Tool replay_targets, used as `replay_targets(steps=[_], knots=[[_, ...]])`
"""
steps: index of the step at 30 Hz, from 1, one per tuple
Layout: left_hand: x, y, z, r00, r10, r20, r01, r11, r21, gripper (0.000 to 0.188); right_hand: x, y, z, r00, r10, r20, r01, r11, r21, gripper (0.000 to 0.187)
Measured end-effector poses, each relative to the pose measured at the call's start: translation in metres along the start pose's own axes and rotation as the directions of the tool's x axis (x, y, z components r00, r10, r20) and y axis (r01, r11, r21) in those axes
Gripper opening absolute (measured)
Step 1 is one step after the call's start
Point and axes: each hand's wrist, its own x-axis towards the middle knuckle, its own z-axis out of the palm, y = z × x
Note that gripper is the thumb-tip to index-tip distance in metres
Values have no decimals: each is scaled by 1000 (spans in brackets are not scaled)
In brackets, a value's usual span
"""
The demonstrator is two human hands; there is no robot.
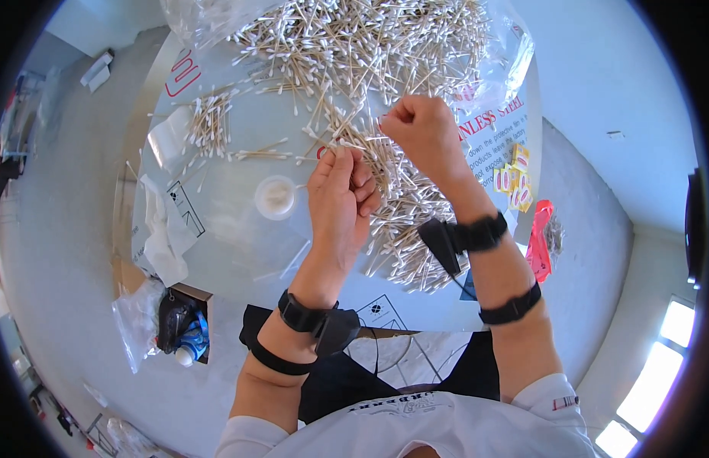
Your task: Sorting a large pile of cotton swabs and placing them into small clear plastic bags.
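Note:
Over the table's middle, my left hand [340, 191] is closed, thumb against the curled fingers. Cotton swabs [334, 143] show at its fingertips, and one tip pokes out beside the palm. To the right and a bit farther off, my right hand [427, 137] is closed with the fingers bent in; what it pinches, if anything, cannot be made out. Beneath and between the hands runs a loose heap of cotton swabs [411, 221]. It joins a far larger pile [369, 46] at the back. A round white tub [276, 198] stands just left of my left hand.
A smaller bunch of swabs [211, 122] lies at the left on the film-covered table [247, 259]. Small yellow packets [515, 179] and a red plastic bag [540, 240] sit at the right edge. Clear plastic bags [515, 61] border the big pile. An open box [205, 294] stands below left.

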Motion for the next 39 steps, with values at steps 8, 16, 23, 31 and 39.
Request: replay_targets(steps=[8,16,23,31,39], knots=[[-1,0,-2,1000,5,-14,-4,1000,17,20,-45,-9,9,994,-32,100,-37,784,619,17],[-1,0,1,1000,-12,-2,12,1000,16,18,10,51,3,986,-63,-155,79,992,98,31],[1,0,-7,1000,28,-6,-28,999,22,19,-8,13,25,938,-339,-72,345,893,289,30],[3,0,-5,1000,22,17,-22,1000,-11,19,31,79,-22,890,-139,-435,159,987,8,27],[4,1,-9,1000,5,27,-5,1000,11,20,66,106,-25,971,14,-239,-93,942,-323,29]])
